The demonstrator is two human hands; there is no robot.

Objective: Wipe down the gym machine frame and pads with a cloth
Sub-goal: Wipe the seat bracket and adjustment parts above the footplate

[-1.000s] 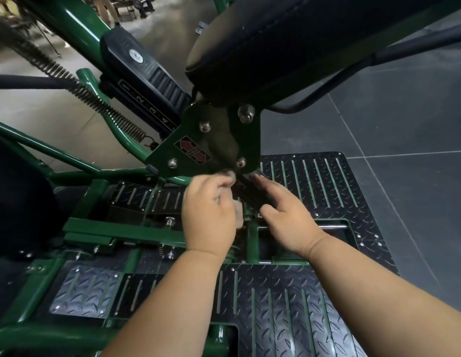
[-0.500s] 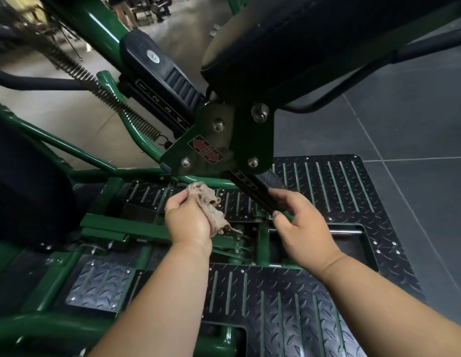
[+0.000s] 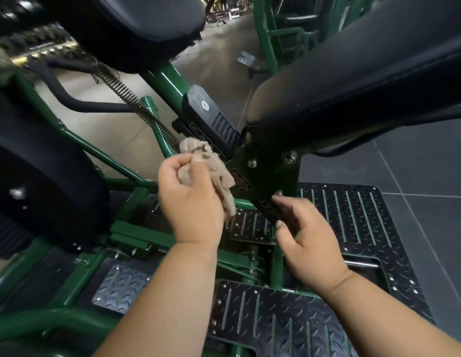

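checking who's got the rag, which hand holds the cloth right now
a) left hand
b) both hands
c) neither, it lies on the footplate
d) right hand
a: the left hand grips the cloth bunched up beside the green bracket, while the right hand holds only the black bar below that bracket.

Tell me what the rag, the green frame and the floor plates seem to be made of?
Rag: soft woven cloth, beige, crumpled and limp. Green frame: probably steel tube with glossy paint, showing highlights. Floor plates: apparently black metal tread plate, with raised diamond pattern and rivets.
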